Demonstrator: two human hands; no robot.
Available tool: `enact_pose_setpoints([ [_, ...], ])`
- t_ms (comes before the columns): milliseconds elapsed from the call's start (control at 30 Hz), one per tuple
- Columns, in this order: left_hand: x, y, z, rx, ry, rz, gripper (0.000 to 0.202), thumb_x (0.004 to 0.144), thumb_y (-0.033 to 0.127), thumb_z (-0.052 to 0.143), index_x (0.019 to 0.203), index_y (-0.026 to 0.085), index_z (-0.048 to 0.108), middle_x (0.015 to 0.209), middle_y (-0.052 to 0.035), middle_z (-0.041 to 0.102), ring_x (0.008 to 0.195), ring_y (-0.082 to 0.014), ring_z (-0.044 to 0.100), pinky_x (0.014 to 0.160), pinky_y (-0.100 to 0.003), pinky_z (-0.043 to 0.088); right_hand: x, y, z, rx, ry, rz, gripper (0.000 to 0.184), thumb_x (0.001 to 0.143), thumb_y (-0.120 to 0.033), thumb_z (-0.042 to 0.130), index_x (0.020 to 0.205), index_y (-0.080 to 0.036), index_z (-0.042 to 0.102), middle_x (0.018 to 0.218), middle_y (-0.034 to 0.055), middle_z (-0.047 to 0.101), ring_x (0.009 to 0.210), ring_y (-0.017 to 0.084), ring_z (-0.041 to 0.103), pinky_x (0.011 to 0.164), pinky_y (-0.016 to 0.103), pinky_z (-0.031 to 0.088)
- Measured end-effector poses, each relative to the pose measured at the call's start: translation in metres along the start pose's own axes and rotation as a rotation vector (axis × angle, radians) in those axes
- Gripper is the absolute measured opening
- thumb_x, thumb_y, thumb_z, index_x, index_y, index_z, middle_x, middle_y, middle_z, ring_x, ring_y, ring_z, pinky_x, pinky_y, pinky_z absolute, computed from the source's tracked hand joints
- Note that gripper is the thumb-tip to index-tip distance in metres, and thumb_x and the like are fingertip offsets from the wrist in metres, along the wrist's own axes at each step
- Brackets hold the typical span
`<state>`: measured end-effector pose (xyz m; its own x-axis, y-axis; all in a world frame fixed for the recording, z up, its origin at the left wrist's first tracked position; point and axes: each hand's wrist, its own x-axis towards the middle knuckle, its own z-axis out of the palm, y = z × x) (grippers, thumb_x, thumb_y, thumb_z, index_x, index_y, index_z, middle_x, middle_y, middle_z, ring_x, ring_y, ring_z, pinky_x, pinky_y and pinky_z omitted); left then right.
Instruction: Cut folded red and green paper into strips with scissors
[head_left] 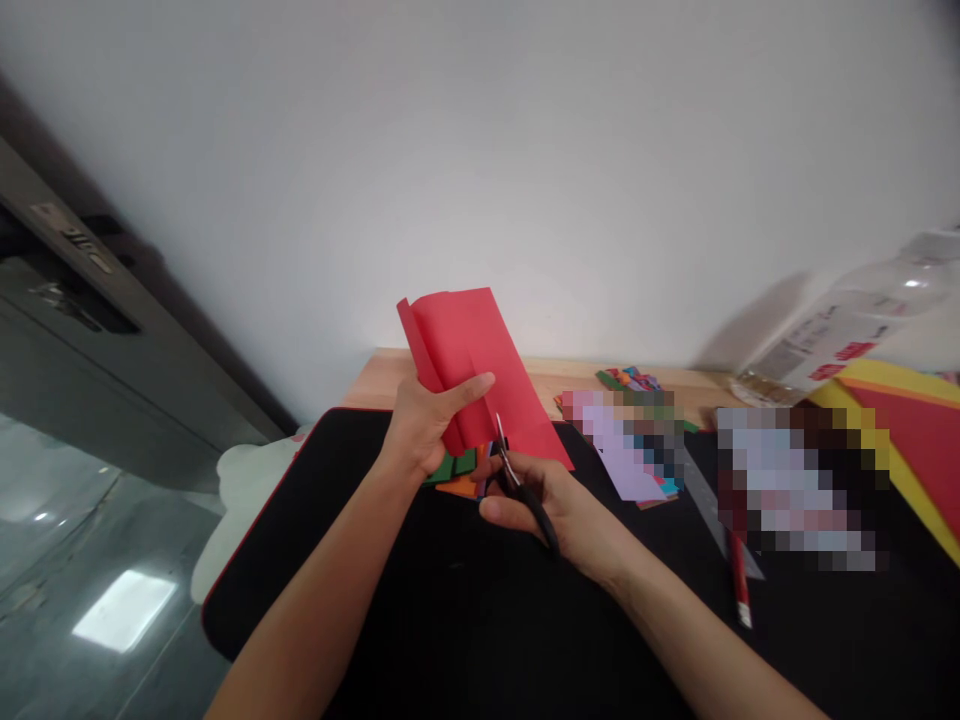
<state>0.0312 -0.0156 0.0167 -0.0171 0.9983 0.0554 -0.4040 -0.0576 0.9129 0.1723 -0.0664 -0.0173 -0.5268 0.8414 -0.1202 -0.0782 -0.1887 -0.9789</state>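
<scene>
I record soft, even light on the white wall [525, 130], brightest mid-frame, dimmer toward the top corners. A bright reflected patch glares on the glossy floor [124, 608]. The red paper [480, 370] is sharp and evenly lit; the scissors [519, 487] blade glints faintly. The bottle [847, 330] at right is stretched and blurred, with a soft shadow to its left. Two areas on the black mat [420, 620] are pixelated.
</scene>
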Motion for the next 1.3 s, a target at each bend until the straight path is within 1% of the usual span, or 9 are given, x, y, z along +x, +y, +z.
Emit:
enact_pose_setpoints([
  [133, 0.0, 0.0, 0.0, 0.0, -0.007, 0.004, 0.032, 0.056, 0.021, 0.08, 0.084, 0.014, 0.066, 0.084, -0.0065, 0.069, 0.073, -0.0217, 0.065, 0.067, -0.037, 0.055, 0.0, -0.001, 0.001, -0.015, 0.023, 0.012, 0.045, 0.057, -0.047, 0.079, 0.084, -0.018, 0.06, 0.064, -0.0052, 0.046, 0.057, 0.01, 0.039, 0.054, 0.023, 0.029],
  [300, 0.0, 0.001, 0.001, 0.007, 0.004, 0.021, 0.028, 0.057, 0.018, 0.079, 0.081, 0.015, 0.067, 0.081, -0.0053, 0.069, 0.072, -0.0206, 0.065, 0.066, -0.036, 0.055, 0.001, 0.002, 0.0, -0.018, 0.047, -0.01, 0.043, 0.058, -0.046, 0.08, 0.083, -0.017, 0.061, 0.067, -0.0041, 0.049, 0.06, 0.01, 0.041, 0.056, 0.023, 0.031],
  [467, -0.001, 0.001, 0.001, -0.005, -0.005, 0.022, 0.029, 0.055, 0.017, 0.079, 0.082, 0.015, 0.067, 0.083, -0.0055, 0.069, 0.074, -0.021, 0.065, 0.069, -0.036, 0.055, 0.001, 0.002, 0.001, 0.001, 0.043, 0.001, 0.042, 0.059, -0.045, 0.079, 0.083, -0.017, 0.06, 0.064, -0.0049, 0.046, 0.058, 0.009, 0.039, 0.054, 0.023, 0.028],
  [600, 0.0, 0.001, 0.001, -0.013, 0.001, 0.017, 0.029, 0.055, 0.016, 0.079, 0.081, 0.015, 0.067, 0.083, -0.0058, 0.069, 0.073, -0.0207, 0.065, 0.068, -0.036, 0.055, 0.001, 0.003, 0.002, 0.007, 0.054, 0.013, 0.041, 0.059, -0.045, 0.079, 0.081, -0.016, 0.06, 0.063, -0.0052, 0.047, 0.056, 0.008, 0.038, 0.053, 0.022, 0.027],
  [767, 0.001, 0.0, 0.0, -0.016, 0.001, 0.011, 0.029, 0.056, 0.015, 0.079, 0.083, 0.013, 0.067, 0.084, -0.0072, 0.069, 0.074, -0.0205, 0.064, 0.069, -0.036, 0.055, 0.003, 0.006, 0.0, -0.025, 0.052, 0.004, 0.041, 0.063, -0.047, 0.076, 0.082, -0.015, 0.06, 0.061, -0.0054, 0.045, 0.054, 0.007, 0.036, 0.05, 0.022, 0.024],
  [867, 0.001, -0.001, -0.001, -0.021, -0.005, 0.007, 0.031, 0.056, 0.016, 0.079, 0.085, 0.012, 0.067, 0.085, -0.0071, 0.068, 0.074, -0.0201, 0.064, 0.07, -0.037, 0.055, 0.004, 0.007, 0.0, -0.029, 0.045, 0.002, 0.042, 0.063, -0.048, 0.076, 0.081, -0.014, 0.059, 0.06, -0.0053, 0.046, 0.053, 0.006, 0.035, 0.05, 0.022, 0.023],
  [1100, 0.002, -0.002, -0.002, -0.001, 0.021, -0.032, 0.035, 0.055, 0.018, 0.08, 0.087, 0.011, 0.066, 0.087, -0.0093, 0.069, 0.075, -0.0218, 0.065, 0.07, -0.038, 0.055, 0.003, 0.009, 0.0, -0.035, 0.054, 0.005, 0.042, 0.062, -0.048, 0.076, 0.083, -0.015, 0.059, 0.06, -0.0055, 0.045, 0.053, 0.007, 0.035, 0.049, 0.022, 0.023],
  [1200, 0.003, -0.002, -0.002, 0.003, 0.024, -0.053, 0.034, 0.055, 0.018, 0.08, 0.086, 0.011, 0.067, 0.085, -0.009, 0.069, 0.073, -0.0222, 0.065, 0.069, -0.039, 0.056, 0.003, 0.01, -0.001, -0.02, 0.047, 0.0, 0.043, 0.061, -0.047, 0.077, 0.085, -0.015, 0.059, 0.063, -0.0049, 0.046, 0.055, 0.008, 0.038, 0.051, 0.023, 0.026],
  [1300, 0.002, -0.002, -0.002, 0.008, 0.024, -0.068, 0.035, 0.055, 0.021, 0.08, 0.086, 0.011, 0.067, 0.085, -0.0097, 0.069, 0.073, -0.0229, 0.065, 0.067, -0.039, 0.056, 0.004, 0.009, 0.0, -0.026, 0.053, -0.002, 0.043, 0.063, -0.047, 0.076, 0.087, -0.015, 0.059, 0.064, -0.0045, 0.046, 0.056, 0.008, 0.039, 0.053, 0.023, 0.027],
])
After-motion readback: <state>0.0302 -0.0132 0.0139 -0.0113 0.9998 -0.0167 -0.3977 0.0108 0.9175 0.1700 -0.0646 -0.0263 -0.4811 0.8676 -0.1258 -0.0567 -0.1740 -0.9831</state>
